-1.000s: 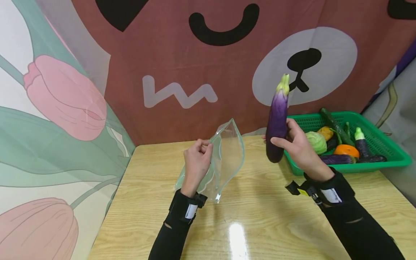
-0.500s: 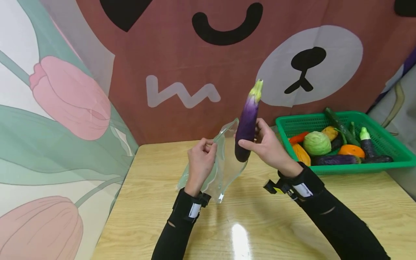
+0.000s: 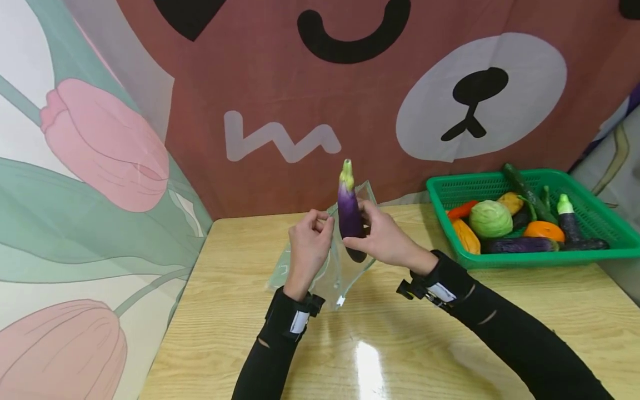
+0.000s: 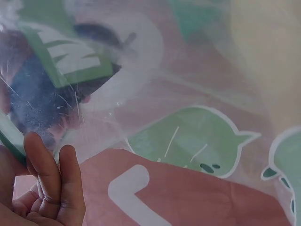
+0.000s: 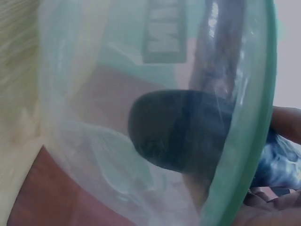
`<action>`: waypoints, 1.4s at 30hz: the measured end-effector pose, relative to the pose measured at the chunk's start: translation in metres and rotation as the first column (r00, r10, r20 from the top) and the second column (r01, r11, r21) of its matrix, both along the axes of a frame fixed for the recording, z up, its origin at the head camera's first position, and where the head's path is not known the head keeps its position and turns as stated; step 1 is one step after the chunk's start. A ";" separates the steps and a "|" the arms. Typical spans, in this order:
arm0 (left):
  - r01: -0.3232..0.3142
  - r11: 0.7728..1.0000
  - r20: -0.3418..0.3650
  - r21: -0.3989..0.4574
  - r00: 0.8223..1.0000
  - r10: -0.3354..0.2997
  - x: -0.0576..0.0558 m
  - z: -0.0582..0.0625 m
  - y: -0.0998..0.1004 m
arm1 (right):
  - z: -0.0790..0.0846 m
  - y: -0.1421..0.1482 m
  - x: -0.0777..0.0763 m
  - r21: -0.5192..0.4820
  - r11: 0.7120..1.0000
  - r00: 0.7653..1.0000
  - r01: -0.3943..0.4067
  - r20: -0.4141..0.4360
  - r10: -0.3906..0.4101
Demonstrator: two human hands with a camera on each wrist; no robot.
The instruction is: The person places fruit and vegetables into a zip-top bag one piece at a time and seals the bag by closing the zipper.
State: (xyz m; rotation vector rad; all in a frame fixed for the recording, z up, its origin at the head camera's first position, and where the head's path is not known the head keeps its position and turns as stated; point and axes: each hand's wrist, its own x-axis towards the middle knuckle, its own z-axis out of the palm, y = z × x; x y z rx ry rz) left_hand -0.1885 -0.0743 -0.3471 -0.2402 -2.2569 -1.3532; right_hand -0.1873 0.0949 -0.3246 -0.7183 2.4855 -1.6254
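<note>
I note left hand [image 3: 311,239], fingers pinching the clear bag [image 3: 331,282]; right hand [image 3: 387,238], fingers curled round the eggplant [image 3: 349,214], its lower end inside the bag.

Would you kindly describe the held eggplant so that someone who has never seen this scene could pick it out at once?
On the wooden table, look left of the green basket to a clear zip bag. At its mouth, the person's right grip holds an eggplant nearly upright. It is the only eggplant outside the basket, purple paling beneath a yellow-green stem.
</note>
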 end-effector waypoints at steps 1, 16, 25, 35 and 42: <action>-0.003 1.000 -0.001 -0.002 1.000 0.003 0.000 0.000 0.000 | 0.000 -0.002 0.000 0.033 0.999 1.000 -0.002 -0.007 0.003; 0.016 1.000 0.002 0.023 1.000 -0.016 0.001 0.004 0.002 | -0.001 -0.012 -0.004 0.342 0.939 0.992 0.031 -0.129 0.015; 0.026 0.999 0.004 0.036 1.000 -0.026 0.000 0.008 0.004 | -0.004 -0.009 -0.015 0.227 0.970 0.989 0.092 -0.137 -0.062; 0.012 0.996 0.080 0.091 0.997 -0.019 -0.003 0.013 0.005 | -0.001 0.000 -0.010 0.168 0.978 0.978 0.124 -0.190 -0.091; 0.004 0.997 0.065 0.074 0.998 -0.009 -0.007 0.013 0.003 | 0.011 0.019 -0.002 0.191 0.965 0.953 0.180 -0.279 -0.122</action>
